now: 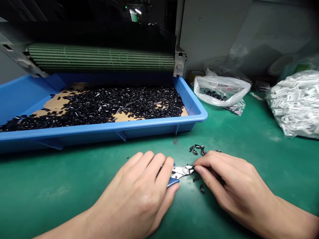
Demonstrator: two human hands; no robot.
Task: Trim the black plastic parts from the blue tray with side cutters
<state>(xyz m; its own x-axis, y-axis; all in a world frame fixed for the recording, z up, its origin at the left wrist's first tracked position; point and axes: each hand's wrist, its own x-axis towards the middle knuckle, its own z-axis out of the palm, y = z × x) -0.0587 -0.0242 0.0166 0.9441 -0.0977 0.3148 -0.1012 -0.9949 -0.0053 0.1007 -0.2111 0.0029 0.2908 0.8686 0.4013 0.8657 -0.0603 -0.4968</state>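
My left hand (147, 189) is closed around the blue handles of a pair of side cutters (183, 170), whose metal jaws point right. The jaws reach the fingertips of my right hand (231, 181), where thumb and forefinger are pinched together. Whatever the pinch holds is too small and hidden to make out. Just below the jaws lie two small black plastic parts (202, 189) on the green table. A loose group of small black parts (196, 149) sits beyond my right hand, some curved like half discs.
A blue tray (149, 124) with many black pieces stands under a green conveyor belt (102, 58). At the back right is an open clear bag (221, 89) holding black parts. A full bag of white parts (296, 103) rests at the far right.
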